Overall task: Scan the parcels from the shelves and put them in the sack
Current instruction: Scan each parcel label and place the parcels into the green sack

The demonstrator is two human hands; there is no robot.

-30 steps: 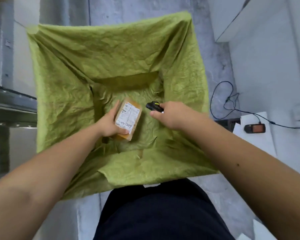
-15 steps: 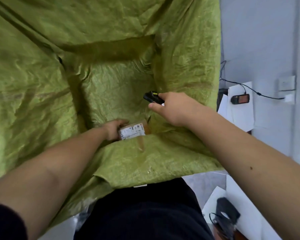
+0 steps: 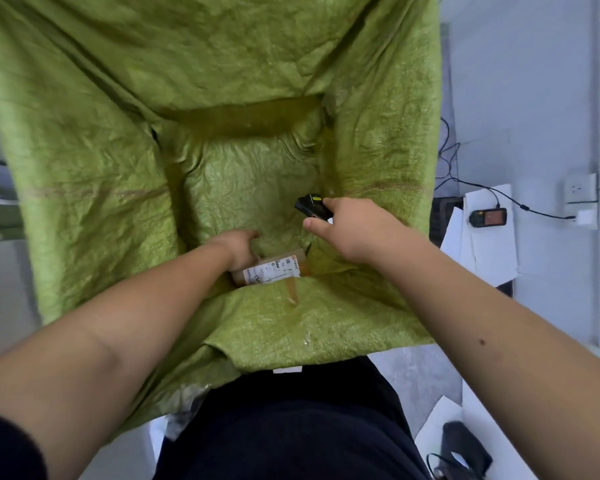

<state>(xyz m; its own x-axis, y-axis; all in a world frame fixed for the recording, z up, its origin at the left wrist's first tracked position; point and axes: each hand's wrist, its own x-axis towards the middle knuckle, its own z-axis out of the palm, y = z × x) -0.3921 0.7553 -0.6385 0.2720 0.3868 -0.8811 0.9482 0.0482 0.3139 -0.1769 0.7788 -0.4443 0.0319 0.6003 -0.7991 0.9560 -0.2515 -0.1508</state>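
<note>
A large green woven sack (image 3: 94, 174) is held open across most of the frame, its mouth spread wide and its crumpled bottom visible at the centre. Low inside the sack, just below centre frame, a small brown parcel (image 3: 274, 270) with a white shipping label is seen lying against the near wall, its lower edge hidden by the folded near rim. The parcel is gripped at its left end by the left hand (image 3: 238, 249), whose fingers are curled down over it; the fingertips are hidden. To the right of centre, a small black handheld scanner (image 3: 311, 206) is held by the right hand (image 3: 349, 230), with the thumb extended along its side and the fingers wrapped around it, above the sack's interior and apart from the parcel. At the right edge of the frame, a white wall socket (image 3: 581, 188) is seen with a black cable (image 3: 520, 204) running to a dark handheld device (image 3: 487, 217) with an orange screen, resting on white sheets (image 3: 492, 244). At the bottom, dark clothing (image 3: 291, 427) of the person is visible.
</note>
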